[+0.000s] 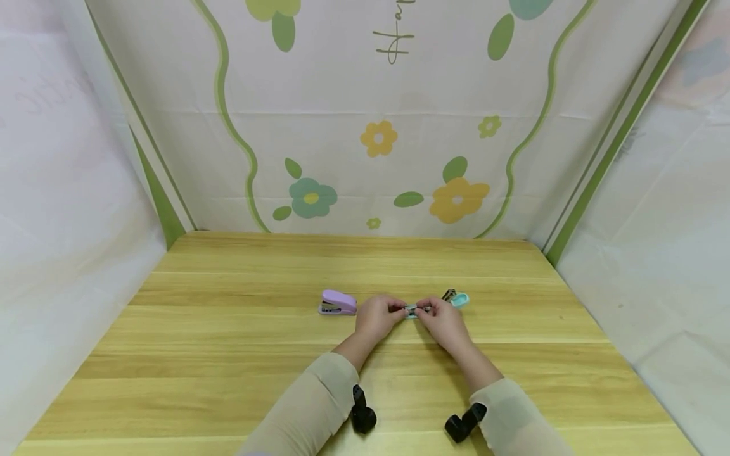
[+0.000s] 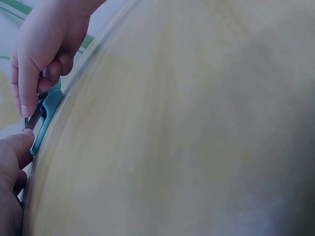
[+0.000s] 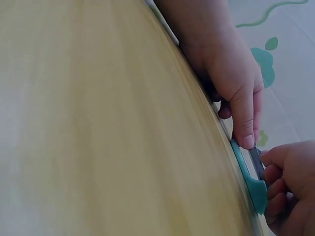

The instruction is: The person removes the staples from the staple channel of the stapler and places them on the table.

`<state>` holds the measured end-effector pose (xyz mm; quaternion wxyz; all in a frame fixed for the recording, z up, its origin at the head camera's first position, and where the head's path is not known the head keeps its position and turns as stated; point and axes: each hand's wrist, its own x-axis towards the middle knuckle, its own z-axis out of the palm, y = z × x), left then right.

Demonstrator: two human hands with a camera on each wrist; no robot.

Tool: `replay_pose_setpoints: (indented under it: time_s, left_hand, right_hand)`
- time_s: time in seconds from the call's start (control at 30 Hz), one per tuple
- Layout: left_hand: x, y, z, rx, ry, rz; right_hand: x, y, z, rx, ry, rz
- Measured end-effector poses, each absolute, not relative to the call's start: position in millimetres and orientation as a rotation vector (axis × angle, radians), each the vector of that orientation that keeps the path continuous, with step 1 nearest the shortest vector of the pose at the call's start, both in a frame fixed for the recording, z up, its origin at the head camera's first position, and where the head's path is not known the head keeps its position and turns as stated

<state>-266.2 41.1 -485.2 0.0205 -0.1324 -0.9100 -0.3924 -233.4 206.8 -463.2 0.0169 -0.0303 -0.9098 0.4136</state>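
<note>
A teal stapler (image 1: 459,300) lies opened out on the table, its teal part also visible in the left wrist view (image 2: 48,114) and the right wrist view (image 3: 255,191). The left hand (image 1: 380,318) pinches its left end between thumb and fingers. From the other side the right hand (image 1: 445,322) pinches the metal part near the middle, fingertips close to the left hand's. Both hands show in the wrist views, with a dark metal strip (image 3: 256,163) between them. What lies under the fingers is partly hidden.
Left of the left hand, close to it, a purple stapler (image 1: 339,302) stands on the wooden table (image 1: 228,354). Behind the table hangs a white cloth (image 1: 331,95) with printed flowers; more cloth walls the left and right sides.
</note>
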Motion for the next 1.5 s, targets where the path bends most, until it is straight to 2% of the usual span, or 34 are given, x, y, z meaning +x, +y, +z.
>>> replay_pose_setpoints:
  time_s: [0.7,1.13,1.5]
  left_hand:
    - [-265,42,-487,-0.437,-2.817,-1.200]
    - [-264,41,-485,-0.415,-2.822,-1.210]
    - [-262,40,-484,-0.416,-2.833,-1.204]
  right_hand:
    - [-236,208,-461,-0.084,-2.849,1.253]
    - [-225,237,-461,0.014,-2.794,1.547]
    - [-206,263,-467,0.034,-2.854,1.513]
